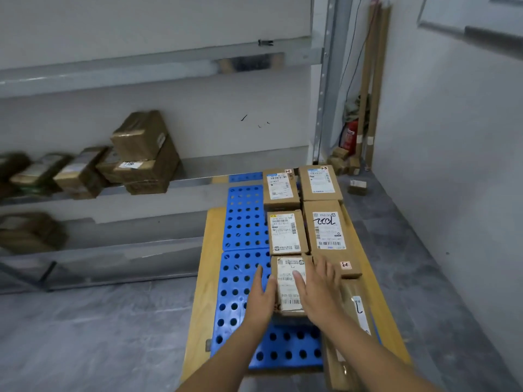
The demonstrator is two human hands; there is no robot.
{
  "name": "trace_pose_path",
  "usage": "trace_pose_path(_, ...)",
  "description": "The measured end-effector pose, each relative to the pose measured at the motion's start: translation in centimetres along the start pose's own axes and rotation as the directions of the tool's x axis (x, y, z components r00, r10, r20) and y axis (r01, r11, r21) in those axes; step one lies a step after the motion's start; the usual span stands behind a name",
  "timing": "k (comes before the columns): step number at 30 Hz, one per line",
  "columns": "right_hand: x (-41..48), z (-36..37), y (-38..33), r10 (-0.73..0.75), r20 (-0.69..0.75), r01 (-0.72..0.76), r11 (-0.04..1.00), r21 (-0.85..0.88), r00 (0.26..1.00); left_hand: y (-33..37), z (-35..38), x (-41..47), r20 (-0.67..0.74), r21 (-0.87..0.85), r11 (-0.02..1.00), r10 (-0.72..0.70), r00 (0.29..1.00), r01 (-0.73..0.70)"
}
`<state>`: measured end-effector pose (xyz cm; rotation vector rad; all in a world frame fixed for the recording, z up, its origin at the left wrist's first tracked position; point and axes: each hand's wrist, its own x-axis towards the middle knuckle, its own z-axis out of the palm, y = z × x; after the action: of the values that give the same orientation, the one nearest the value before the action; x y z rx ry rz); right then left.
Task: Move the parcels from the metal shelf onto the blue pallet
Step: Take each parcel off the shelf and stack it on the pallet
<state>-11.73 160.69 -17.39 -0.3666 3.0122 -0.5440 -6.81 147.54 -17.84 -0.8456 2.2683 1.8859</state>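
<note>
A small cardboard parcel (288, 287) with a white label lies on the blue perforated pallet (243, 278). My left hand (261, 297) rests flat against its left side, and my right hand (318, 292) lies on its right side and top, fingers straight. Several other labelled parcels (285, 230) sit in two rows behind it on the pallet. A long parcel (351, 315) lies to the right, partly under my right forearm. More brown parcels (141, 157) stand on the metal shelf (198, 181) at the left.
The pallet lies on a wooden board (203, 284) on the grey floor. A lower shelf level holds more boxes (31, 232). A red fire extinguisher (351, 137), tall cardboard tubes (373, 89) and small boxes stand in the corner by the white wall.
</note>
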Motion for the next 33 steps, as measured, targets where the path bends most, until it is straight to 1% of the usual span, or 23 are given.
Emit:
trace_pose_path(3, 2.2, -1.7, -2.9, -0.092, 0.002, 0.091, 0.989, 0.114, 0.996, 2.4, -2.7, 0.3, -0.058, 0.065, 0.994, 0.095, 0.994, -0.091)
trace_pose_path(5, 3.8, -2.7, -5.7, -0.188, 0.014, 0.184, 0.972, 0.147, 0.982, 4.4, -5.5, 0.5, -0.099, 0.102, 0.983, 0.16, 0.982, -0.15)
trace_pose_path(8, 6.2, -4.2, -11.0, -0.318, 0.038, 0.309, 0.939, 0.152, 0.947, 7.2, -11.0, 0.7, -0.144, 0.18, 0.951, 0.279, 0.949, -0.253)
trace_pose_path(11, 8.2, -6.1, -17.0, -0.417, 0.022, 0.413, 0.905, 0.101, 0.909, 9.6, -17.6, 1.1, -0.229, 0.313, 0.912, 0.345, 0.91, -0.266)
trace_pose_path(13, 9.3, -7.3, -21.3, -0.47, -0.002, 0.468, 0.88, 0.083, 0.883, 10.8, -22.4, 1.2, -0.257, 0.432, 0.862, 0.4, 0.88, -0.266)
trace_pose_path(16, 10.3, -8.5, -27.4, -0.523, -0.054, 0.525, 0.848, 0.066, 0.851, 11.6, -28.7, 1.2, -0.192, 0.663, 0.702, 0.495, 0.848, -0.259)
trace_pose_path(17, 10.5, -8.6, -29.3, -0.527, -0.069, 0.531, 0.845, 0.068, 0.847, 11.6, -30.5, 1.3, -0.175, 0.697, 0.666, 0.516, 0.838, -0.265)
trace_pose_path(18, 10.5, -8.6, -31.0, -0.526, -0.079, 0.531, 0.844, 0.074, 0.847, 11.5, -32.0, 1.5, -0.17, 0.705, 0.654, 0.532, 0.829, -0.274)
trace_pose_path(22, 10.1, -6.9, -37.4, -0.535, -0.061, 0.536, 0.844, 0.02, 0.843, 10.7, -37.3, 2.7, -0.165, 0.708, 0.637, 0.57, 0.805, -0.306)
trace_pose_path(26, 10.1, -5.1, -42.5, -0.522, -0.064, 0.523, 0.852, 0.002, 0.85, 9.4, -42.2, 3.9, -0.126, 0.714, 0.616, 0.58, 0.805, -0.332)
trace_pose_path(29, 10.1, -3.6, -44.7, -0.464, -0.073, 0.467, 0.884, 0.021, 0.883, 9.0, -45.5, 4.8, -0.092, 0.717, 0.599, 0.59, 0.802, -0.357)
trace_pose_path(33, 10.6, -1.8, -45.2, -0.379, -0.043, 0.381, 0.923, 0.061, 0.924, 9.1, -47.8, 6.3, -0.109, 0.656, 0.652, 0.58, 0.807, -0.38)
